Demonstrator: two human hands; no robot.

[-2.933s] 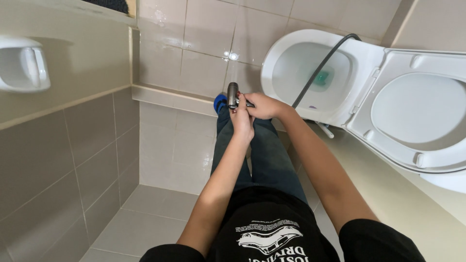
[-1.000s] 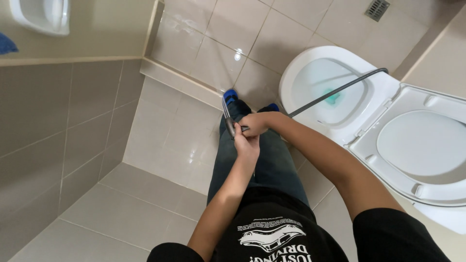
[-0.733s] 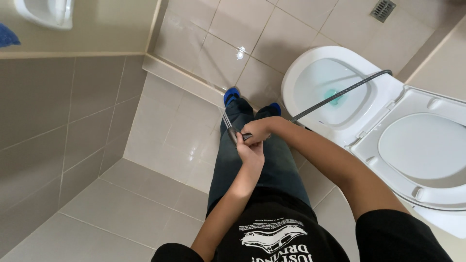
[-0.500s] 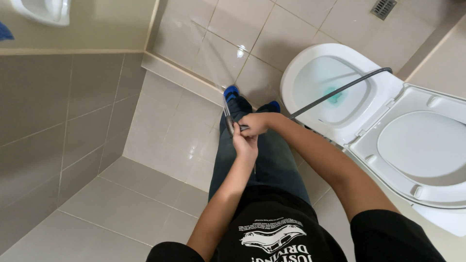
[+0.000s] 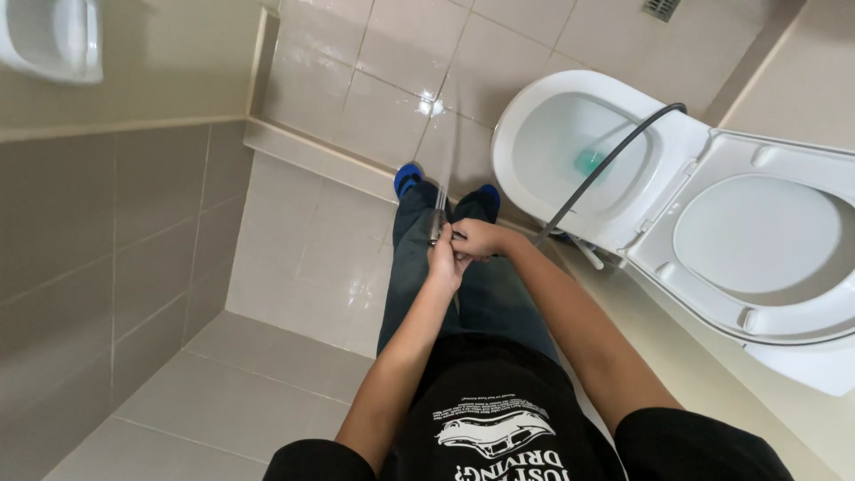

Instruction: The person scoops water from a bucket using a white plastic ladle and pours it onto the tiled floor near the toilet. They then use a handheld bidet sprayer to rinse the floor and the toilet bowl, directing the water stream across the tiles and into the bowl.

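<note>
**Both hands on a spray head beside an open toilet**

The tiled floor (image 5: 294, 249) and tiled walls (image 5: 107, 223) fill most of the head view; a raised step runs across the floor, and a white wall fixture (image 5: 53, 40) shows at the upper left, one of its kind. One white toilet (image 5: 570, 151) stands to the right with its lid (image 5: 766, 240) swung fully open; the bowl holds a patch of blue-green water. One floor drain (image 5: 661, 9) is partly visible at the top edge.

The person stands looking down over a black printed shirt, dark jeans and two blue shoes (image 5: 408, 178). Two bare hands meet in front of the legs. The left hand (image 5: 443, 263) is wrapped around the body of a small metal spray head (image 5: 437, 227), and the right hand (image 5: 476, 240) is closed against it from the side, fingers curled at the hose end; whether a finger presses a lever I cannot tell. One dark hose (image 5: 606, 165) runs from the hands up over the bowl rim. A thin streak above the nozzle looks like water pointing at the floor tiles, though it is faint.

As I judge it, the step in hand is handling the sprayer with both hands, aimed at the floor and not at the bowl. Any next move calls for a firm grip on the head and slack in the hose so it does not drag on the rim.
</note>
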